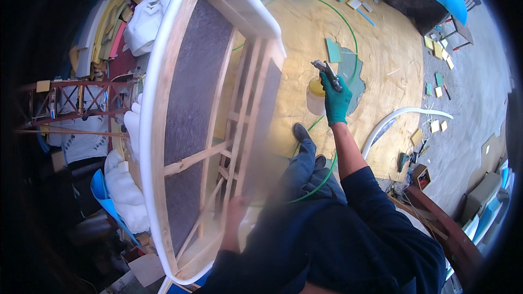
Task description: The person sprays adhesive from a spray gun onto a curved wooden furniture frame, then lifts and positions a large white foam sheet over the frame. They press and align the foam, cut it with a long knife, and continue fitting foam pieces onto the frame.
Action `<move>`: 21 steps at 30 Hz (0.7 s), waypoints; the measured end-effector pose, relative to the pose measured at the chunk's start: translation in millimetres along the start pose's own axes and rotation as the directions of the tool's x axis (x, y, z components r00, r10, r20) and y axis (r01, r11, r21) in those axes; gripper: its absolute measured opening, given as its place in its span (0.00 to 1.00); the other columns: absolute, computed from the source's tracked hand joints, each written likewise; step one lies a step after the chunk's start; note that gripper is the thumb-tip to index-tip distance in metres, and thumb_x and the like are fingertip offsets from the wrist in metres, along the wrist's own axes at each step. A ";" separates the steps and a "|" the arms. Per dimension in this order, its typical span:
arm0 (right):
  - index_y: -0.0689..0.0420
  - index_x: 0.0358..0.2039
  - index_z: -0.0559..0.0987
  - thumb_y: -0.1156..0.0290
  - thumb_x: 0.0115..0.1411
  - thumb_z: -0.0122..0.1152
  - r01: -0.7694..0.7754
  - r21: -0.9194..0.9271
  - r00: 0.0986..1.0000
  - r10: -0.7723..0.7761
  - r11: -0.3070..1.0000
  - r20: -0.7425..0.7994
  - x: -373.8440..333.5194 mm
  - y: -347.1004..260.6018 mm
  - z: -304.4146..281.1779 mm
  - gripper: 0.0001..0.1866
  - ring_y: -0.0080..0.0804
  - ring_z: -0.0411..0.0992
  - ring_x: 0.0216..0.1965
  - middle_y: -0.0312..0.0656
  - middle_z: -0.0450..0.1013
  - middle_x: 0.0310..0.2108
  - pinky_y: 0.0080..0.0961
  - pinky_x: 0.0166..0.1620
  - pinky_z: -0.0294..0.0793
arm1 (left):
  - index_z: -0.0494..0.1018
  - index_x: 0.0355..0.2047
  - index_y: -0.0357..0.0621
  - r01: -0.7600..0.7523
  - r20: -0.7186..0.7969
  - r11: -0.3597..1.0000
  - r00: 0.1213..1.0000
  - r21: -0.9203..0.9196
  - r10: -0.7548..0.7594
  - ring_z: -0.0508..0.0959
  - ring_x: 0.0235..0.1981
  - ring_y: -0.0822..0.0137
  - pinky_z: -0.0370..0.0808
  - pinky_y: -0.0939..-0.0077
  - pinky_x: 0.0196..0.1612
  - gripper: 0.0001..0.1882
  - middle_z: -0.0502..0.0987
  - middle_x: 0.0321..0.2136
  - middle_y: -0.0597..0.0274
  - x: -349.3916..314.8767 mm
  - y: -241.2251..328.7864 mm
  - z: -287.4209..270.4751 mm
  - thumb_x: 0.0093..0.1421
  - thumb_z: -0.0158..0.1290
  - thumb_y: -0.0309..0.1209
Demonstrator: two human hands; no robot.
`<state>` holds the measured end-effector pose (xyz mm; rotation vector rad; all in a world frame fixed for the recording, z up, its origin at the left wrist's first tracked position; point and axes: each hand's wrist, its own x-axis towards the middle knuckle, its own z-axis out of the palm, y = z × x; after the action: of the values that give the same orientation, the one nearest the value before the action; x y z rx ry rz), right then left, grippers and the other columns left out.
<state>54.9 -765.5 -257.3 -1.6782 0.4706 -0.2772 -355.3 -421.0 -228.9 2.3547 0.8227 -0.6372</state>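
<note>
My right hand (338, 100), in a green glove, is wrapped round the handle of a metal spray gun (324, 69). A yellowish cup (316, 88) shows beneath the gun. On the left stands a big wooden furniture frame (199, 158), with dark panels inside and white foam padding (146, 130) bent round its outer edge. My left hand (235, 215) is bare and sits at the near inner side of this frame, by its slats. Blur hides its fingers, so I cannot tell whether it grips the wood.
A green hose (354, 30) curves over the tan floor covering (392, 60) and past my legs. A curved white strip (403, 111) lies at the right, near scattered foam offcuts (417, 137). Foam sheets (103, 27) and white bags (144, 27) are piled beyond the frame.
</note>
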 end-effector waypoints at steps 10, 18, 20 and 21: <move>0.59 0.36 0.85 0.54 0.64 0.73 0.102 -0.041 0.995 -0.102 0.994 0.017 -11.5 -29.4 -12.1 0.19 0.28 0.65 0.23 0.45 0.71 0.20 0.34 0.31 0.70 | 0.78 0.30 0.37 -0.064 -0.028 0.998 0.998 0.001 0.064 0.82 0.35 0.45 0.77 0.55 0.43 0.24 0.81 0.31 0.43 -10.3 -21.6 25.4 0.64 0.63 0.50; 0.59 0.36 0.85 0.55 0.65 0.72 0.202 -0.080 0.979 -0.200 0.976 0.038 -17.3 -63.0 -20.5 0.18 0.30 0.64 0.22 0.47 0.70 0.20 0.35 0.30 0.69 | 0.80 0.34 0.40 -0.081 -0.026 0.997 0.996 0.015 0.081 0.81 0.42 0.39 0.76 0.49 0.45 0.14 0.81 0.35 0.43 -18.1 -1.1 24.6 0.63 0.64 0.39; 0.59 0.36 0.85 0.55 0.65 0.72 0.231 -0.067 0.973 -0.229 0.971 0.042 -17.7 -72.9 -21.2 0.18 0.30 0.63 0.22 0.47 0.70 0.20 0.35 0.30 0.68 | 0.79 0.34 0.39 -0.066 -0.029 0.998 0.997 0.025 0.067 0.81 0.42 0.38 0.76 0.48 0.44 0.15 0.81 0.35 0.42 -19.0 2.1 26.4 0.63 0.63 0.40; 0.59 0.35 0.85 0.55 0.65 0.72 0.242 -0.052 0.970 -0.240 0.969 0.044 -17.6 -78.1 -21.6 0.18 0.30 0.63 0.22 0.47 0.69 0.20 0.35 0.30 0.68 | 0.79 0.34 0.39 -0.063 -0.032 0.998 0.997 -0.002 0.063 0.81 0.42 0.38 0.77 0.49 0.44 0.15 0.81 0.35 0.42 -19.0 3.7 27.4 0.64 0.63 0.41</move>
<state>41.4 -768.1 -175.5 -1.7949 0.2480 -0.4127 -372.9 -448.5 -236.5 2.3836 0.7590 -0.5730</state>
